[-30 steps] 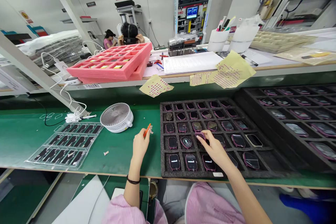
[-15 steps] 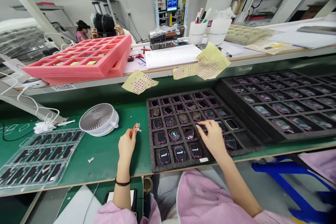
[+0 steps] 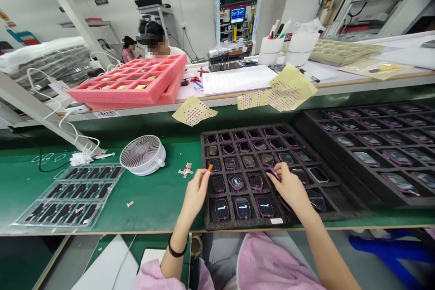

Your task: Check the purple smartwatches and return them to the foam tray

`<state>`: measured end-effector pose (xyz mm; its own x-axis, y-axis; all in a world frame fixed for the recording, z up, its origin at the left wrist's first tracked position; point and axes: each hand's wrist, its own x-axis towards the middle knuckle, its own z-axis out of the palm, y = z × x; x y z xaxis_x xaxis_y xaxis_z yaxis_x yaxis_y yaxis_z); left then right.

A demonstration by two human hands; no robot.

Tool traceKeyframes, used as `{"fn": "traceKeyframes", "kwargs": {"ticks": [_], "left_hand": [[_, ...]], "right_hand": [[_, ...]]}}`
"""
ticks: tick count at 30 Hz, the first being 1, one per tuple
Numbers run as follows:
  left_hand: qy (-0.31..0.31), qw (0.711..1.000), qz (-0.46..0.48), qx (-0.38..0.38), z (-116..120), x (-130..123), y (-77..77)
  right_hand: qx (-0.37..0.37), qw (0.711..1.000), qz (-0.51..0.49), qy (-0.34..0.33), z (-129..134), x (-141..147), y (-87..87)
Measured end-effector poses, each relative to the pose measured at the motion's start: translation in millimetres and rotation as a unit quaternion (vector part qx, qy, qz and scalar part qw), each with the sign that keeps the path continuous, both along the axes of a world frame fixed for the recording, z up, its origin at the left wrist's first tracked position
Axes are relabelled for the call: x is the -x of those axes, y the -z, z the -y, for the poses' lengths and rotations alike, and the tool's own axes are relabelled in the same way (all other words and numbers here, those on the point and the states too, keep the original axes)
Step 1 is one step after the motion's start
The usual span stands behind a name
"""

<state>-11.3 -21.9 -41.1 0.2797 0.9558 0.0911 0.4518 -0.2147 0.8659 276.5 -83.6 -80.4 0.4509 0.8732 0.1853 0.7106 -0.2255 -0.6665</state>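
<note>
My left hand (image 3: 196, 189) is closed on a thin orange tool (image 3: 210, 168), at the left edge of a black foam tray (image 3: 217, 225). The tool's kind is hard to make out, since my fingers cover most of it. Over the tray's middle, my right hand (image 3: 288, 186) pinches a purple-rimmed smartwatch (image 3: 274, 174) by its edge, tilted up from its compartment. Other square smartwatches lie in the tray, among them one with a lit dial (image 3: 235, 182) and several in the front row with white lettering on the screen (image 3: 243, 208). Small pale scraps (image 3: 186, 171) lie left of my left hand.
A round white fan (image 3: 142, 154) stands left of the scraps. Clear plastic trays with black parts (image 3: 73, 195) lie farther left. Another foam tray of watches (image 3: 384, 145) is at right. On the shelf are pink foam trays (image 3: 129, 93) and yellow dotted sheets (image 3: 193, 111). People sit beyond.
My left hand has moved right with the orange tool, from the scraps to the tray's edge. A watch is now visible raised in my right hand. The camera view has turned left.
</note>
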Motion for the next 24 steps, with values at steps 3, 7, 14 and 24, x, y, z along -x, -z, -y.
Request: {"fn": "traceKeyframes", "kwargs": {"ticks": [3, 7, 14, 24], "left_hand": [[0.090, 0.994, 0.037, 0.047, 16.8, -23.0, -8.9], [0.191, 0.963, 0.127, 0.138, 31.7, -51.9, -15.2], [0.203, 0.945, 0.185, 0.177, 37.2, -72.7, -17.6], [0.195, 0.953, 0.166, 0.165, 35.8, -71.0, -18.0]], "right_hand": [[-0.070, 0.980, -0.185, -0.018, -0.7, 12.8, -20.1], [-0.121, 0.871, -0.468, -0.095, -0.9, 47.7, -55.1], [-0.121, 0.733, -0.657, -0.131, -5.1, 86.1, -77.1], [-0.138, 0.760, -0.624, -0.119, -3.5, 86.3, -72.7]]}}
